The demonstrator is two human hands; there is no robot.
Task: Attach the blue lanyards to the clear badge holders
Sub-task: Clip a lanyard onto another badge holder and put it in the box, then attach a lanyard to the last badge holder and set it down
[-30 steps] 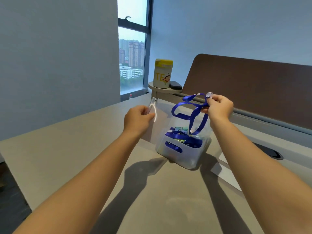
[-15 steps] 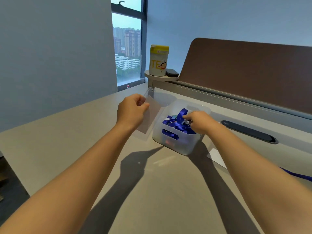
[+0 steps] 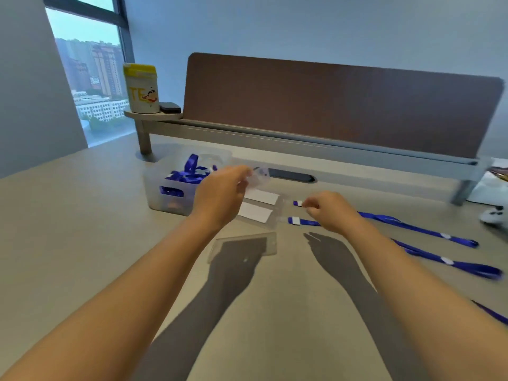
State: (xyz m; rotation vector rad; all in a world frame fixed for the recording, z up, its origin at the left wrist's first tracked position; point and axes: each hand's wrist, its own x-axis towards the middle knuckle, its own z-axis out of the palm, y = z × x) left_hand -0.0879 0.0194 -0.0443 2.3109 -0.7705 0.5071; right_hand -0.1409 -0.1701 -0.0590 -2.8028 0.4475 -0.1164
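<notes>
My left hand (image 3: pixel 222 193) is shut on a clear badge holder (image 3: pixel 260 175), held above the table just right of the bin. My right hand (image 3: pixel 330 210) pinches the white-tipped end of a blue lanyard (image 3: pixel 297 203) low over the table. Two badge holders with white cards (image 3: pixel 257 204) lie between my hands. A second lanyard (image 3: pixel 412 228) starts beside the nearer card, and a third (image 3: pixel 453 264) lies further right. A faint clear rectangle (image 3: pixel 268 244) shows on the table below my left hand; holder or shadow, I cannot tell.
A clear plastic bin (image 3: pixel 156 188) holding several blue lanyards (image 3: pixel 189 171) stands left of my left hand. Behind are a cable slot (image 3: pixel 291 177), a brown divider panel (image 3: pixel 330 105) and a yellow-lidded can (image 3: pixel 141 89) on a small shelf. White objects (image 3: pixel 492 193) sit at the far right.
The view has swung right and down. My right hand left the bin and now pinches a lanyard end over the table. My left hand carried the clear holder to the right, past the bin.
</notes>
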